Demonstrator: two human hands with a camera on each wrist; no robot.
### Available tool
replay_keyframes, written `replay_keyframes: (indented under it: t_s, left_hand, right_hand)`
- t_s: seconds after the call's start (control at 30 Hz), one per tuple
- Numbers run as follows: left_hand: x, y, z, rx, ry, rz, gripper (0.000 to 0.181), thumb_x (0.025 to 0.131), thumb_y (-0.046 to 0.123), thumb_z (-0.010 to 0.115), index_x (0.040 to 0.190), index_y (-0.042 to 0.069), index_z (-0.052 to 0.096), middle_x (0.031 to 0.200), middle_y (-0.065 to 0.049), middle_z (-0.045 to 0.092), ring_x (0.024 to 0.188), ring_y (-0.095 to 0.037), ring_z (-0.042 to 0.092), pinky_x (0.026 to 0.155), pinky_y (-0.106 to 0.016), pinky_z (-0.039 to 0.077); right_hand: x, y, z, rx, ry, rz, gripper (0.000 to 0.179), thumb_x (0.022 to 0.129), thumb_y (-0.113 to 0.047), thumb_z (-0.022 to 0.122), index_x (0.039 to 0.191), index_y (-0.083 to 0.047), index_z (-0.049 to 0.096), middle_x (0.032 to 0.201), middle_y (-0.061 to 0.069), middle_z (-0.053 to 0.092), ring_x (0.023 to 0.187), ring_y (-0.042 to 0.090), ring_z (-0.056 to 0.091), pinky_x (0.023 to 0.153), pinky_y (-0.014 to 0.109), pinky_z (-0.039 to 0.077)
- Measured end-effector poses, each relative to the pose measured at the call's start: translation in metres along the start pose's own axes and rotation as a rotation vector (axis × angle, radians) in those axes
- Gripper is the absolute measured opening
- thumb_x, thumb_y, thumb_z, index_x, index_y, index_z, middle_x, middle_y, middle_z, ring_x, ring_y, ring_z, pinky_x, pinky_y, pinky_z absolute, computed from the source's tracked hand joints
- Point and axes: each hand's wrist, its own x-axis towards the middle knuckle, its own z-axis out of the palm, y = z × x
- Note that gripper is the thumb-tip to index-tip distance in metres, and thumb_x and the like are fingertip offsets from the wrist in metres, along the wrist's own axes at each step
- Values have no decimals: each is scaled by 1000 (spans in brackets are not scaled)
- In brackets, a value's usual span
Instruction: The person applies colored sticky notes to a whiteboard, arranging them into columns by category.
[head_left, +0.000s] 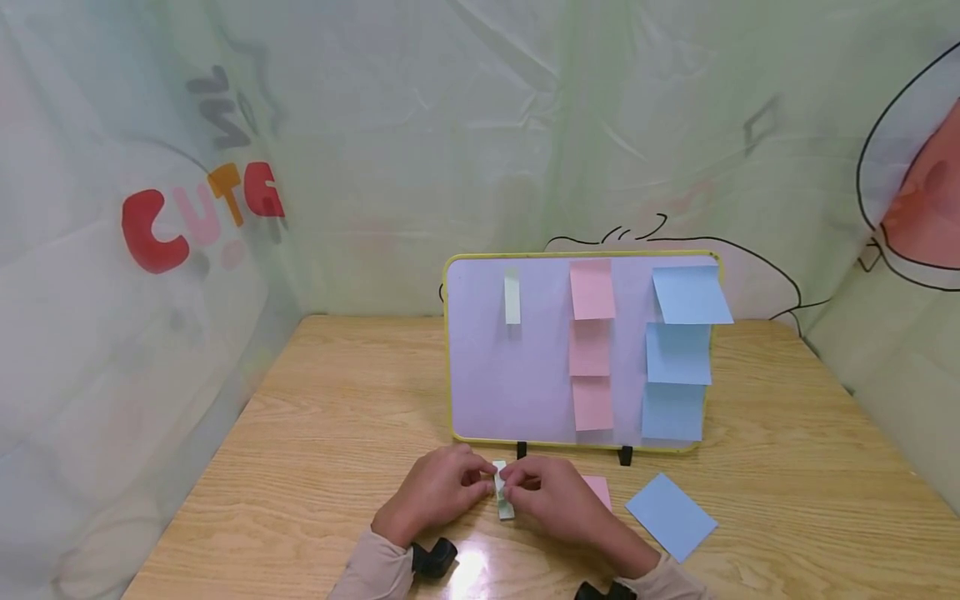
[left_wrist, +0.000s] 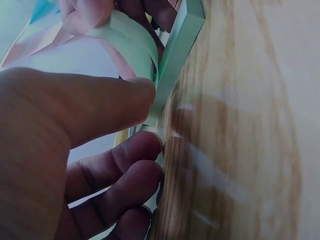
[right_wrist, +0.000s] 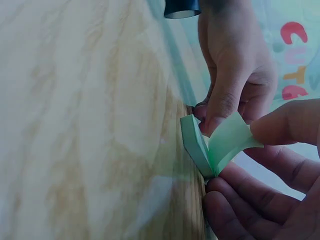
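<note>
A narrow pad of pale green sticky notes point(head_left: 506, 511) lies on the table between the two hands, in front of the whiteboard. My left hand point(head_left: 441, 485) holds the pad from the left, its thumb point(left_wrist: 115, 102) against the pad's end in the left wrist view. From the other side, my right hand point(head_left: 553, 497) pinches the free end of the top green sheet point(right_wrist: 231, 139). That sheet curls up off the pad, while its other end still meets the block point(right_wrist: 195, 145). The right index finger is partly hidden in the right wrist view.
Behind the hands stands a yellow-edged whiteboard point(head_left: 487, 375) on black feet. It bears one green strip point(head_left: 512, 302), three pink notes point(head_left: 591, 348) and three blue notes point(head_left: 678, 353). A pink pad point(head_left: 600, 490) lies partly behind the right hand, and a blue pad point(head_left: 672, 517) farther right.
</note>
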Motion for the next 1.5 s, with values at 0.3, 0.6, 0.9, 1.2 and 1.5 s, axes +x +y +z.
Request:
replay_keyframes:
  t_s: [0.3, 0.6, 0.9, 1.2, 1.5]
  left_hand:
    - [1, 2, 0, -4, 5, -12, 17, 88, 28, 76, 103, 20, 78, 79, 17, 60, 74, 2, 55, 66, -18, 44]
    - [2, 5, 5, 48, 40, -29, 11, 89, 32, 75, 96, 24, 76, 75, 17, 57, 69, 2, 51, 60, -20, 42]
    - [4, 8, 12, 126, 136, -28, 7, 90, 33, 74, 87, 27, 71, 71, 19, 51, 63, 3, 47, 55, -19, 37]
    - [4, 6, 13, 115, 141, -51, 10, 89, 35, 75, 86, 27, 70, 72, 19, 53, 64, 4, 49, 54, -20, 38]
    - [5, 7, 14, 87, 117, -82, 23, 87, 34, 77, 106, 22, 73, 71, 21, 52, 64, 5, 48, 56, -21, 41]
  right_hand:
    - [2, -2, 1, 13, 73, 110, 12, 93, -10, 63, 87, -14, 73, 105, -3, 72, 100, 19, 65, 86, 40, 51]
    - [1, -1, 3, 43, 104, 115, 7, 95, -15, 67, 89, -13, 71, 98, -5, 71, 97, 17, 64, 84, 39, 49]
    - [2, 0, 2, 51, 129, 100, 7, 95, -19, 68, 91, -14, 69, 90, -5, 67, 92, 15, 61, 80, 35, 48]
    - [10, 1, 3, -33, 127, -6, 4, 91, -13, 72, 88, -14, 70, 84, -8, 64, 79, 9, 59, 71, 26, 49]
    - [10, 7, 2, -48, 151, 60, 10, 95, -13, 66, 86, -16, 69, 78, -9, 63, 71, 10, 58, 68, 28, 47]
